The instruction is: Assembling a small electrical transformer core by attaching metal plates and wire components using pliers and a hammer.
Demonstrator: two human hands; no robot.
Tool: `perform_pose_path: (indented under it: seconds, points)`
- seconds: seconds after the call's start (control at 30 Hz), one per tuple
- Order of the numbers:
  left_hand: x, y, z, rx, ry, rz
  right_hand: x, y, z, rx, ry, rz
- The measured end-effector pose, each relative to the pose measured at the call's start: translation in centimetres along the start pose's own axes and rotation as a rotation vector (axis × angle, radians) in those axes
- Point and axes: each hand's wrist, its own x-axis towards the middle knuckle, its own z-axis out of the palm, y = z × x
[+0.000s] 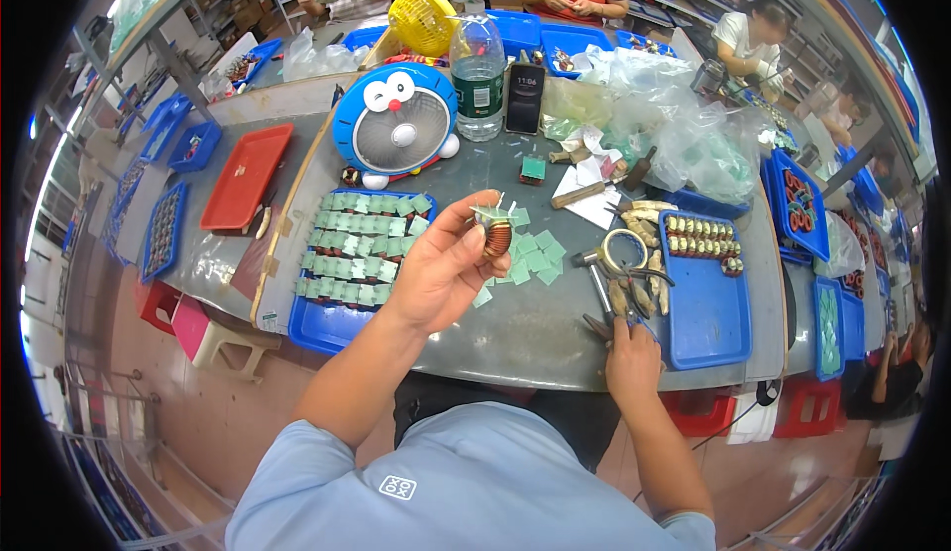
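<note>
A clear bottle (478,86) stands between a blue fan (396,127) and a phone (524,100).

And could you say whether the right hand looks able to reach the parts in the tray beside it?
Probably yes: the right hand is beside the tray, and nothing appears to cover the parts at its far end.

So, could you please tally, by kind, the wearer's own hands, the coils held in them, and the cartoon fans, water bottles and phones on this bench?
Hands: 2 (left hand, right hand)
Held copper coil: 1
Blue cartoon fan: 1
Water bottle: 1
Phone: 1
Total: 6
</note>
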Motion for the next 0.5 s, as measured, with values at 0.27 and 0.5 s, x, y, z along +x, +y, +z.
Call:
perform_pose_path:
  seconds: [0.27,0.5]
  points:
    - [-0.2,0.3,-0.8,-0.138,0.004,-0.001,0.2,0.9,0.0,0.438,-0.106,0.123]
    - [-0.1,0.5,-0.7,-0.255,-0.113,-0.014,-0.7,1.8,0.2,1.842,-0.442,0.724]
